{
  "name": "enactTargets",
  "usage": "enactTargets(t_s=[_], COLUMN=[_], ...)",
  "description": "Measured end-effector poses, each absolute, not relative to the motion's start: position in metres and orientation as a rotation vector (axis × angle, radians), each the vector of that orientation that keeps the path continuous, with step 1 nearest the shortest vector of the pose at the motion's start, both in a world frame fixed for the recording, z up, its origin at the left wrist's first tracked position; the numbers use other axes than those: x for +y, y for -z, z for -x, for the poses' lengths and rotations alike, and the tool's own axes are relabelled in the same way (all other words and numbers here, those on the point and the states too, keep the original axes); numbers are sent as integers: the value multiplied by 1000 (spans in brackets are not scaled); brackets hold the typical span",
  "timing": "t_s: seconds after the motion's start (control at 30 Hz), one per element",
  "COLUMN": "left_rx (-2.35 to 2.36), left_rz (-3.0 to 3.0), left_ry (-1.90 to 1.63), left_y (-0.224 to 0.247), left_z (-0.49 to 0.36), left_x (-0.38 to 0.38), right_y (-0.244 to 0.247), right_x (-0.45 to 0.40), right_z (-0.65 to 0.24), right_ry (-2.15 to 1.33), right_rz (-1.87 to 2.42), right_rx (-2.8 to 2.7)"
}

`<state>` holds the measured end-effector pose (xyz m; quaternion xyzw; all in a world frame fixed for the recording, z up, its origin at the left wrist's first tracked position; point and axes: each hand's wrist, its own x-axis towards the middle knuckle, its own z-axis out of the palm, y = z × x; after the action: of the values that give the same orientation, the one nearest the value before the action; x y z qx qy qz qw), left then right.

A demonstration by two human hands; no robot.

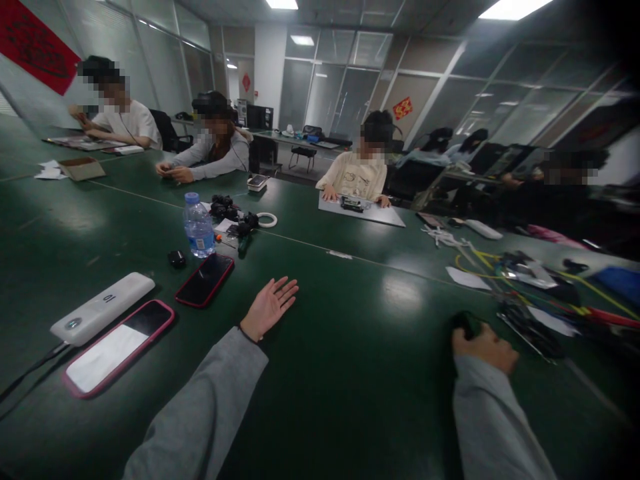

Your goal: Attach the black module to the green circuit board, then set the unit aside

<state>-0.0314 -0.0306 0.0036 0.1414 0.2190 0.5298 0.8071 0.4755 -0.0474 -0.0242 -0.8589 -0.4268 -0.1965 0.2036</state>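
My left hand (pixel 270 307) lies palm up on the green table (pixel 345 387), its fingers stretched out and nothing in it. A black phone with a red edge (pixel 205 280) is the nearest thing, just to its left. Farther left lies a phone in a pink case (pixel 120 348) with a partly white screen. On the right, my right hand (pixel 485 345) is curled around a dark rounded object (pixel 468 323), apparently a computer mouse. The fingers and sleeve hide part of that object.
A white power bank (pixel 104 308) with a cable lies at left. Behind the phones stand a water bottle (pixel 199 227) and a small black case (pixel 177 259). Tangled cables (pixel 530 327) crowd the right side. Several people sit around the table, one with a clipboard (pixel 370 211).
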Motion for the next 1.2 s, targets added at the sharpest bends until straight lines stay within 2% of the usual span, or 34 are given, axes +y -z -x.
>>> enactTargets(t_s=[0.17, 0.3, 0.4, 0.57, 0.87, 1.2], left_rx=[579, 687, 719, 741, 774, 755], left_rz=[-416, -532, -647, -717, -868, -663], left_ry=[-1291, -1386, -1473, -1494, -1427, -1324], left_y=[0, 4, 6, 3, 0, 0], left_z=[29, 24, 19, 18, 17, 11], left_x=[-27, -25, -23, -26, -32, -40], right_y=[16, 12, 7, 6, 18, 10], right_x=[-7, -32, -64, -92, -90, -66], right_z=[-290, -168, -121, -112, -122, -93], right_ry=[426, 245, 94, -6, -205, -180], right_rz=[2015, 1528, 1310, 1252, 1333, 1264], right_rx=[-1710, -2076, -2139, -1896, -1720, -1593])
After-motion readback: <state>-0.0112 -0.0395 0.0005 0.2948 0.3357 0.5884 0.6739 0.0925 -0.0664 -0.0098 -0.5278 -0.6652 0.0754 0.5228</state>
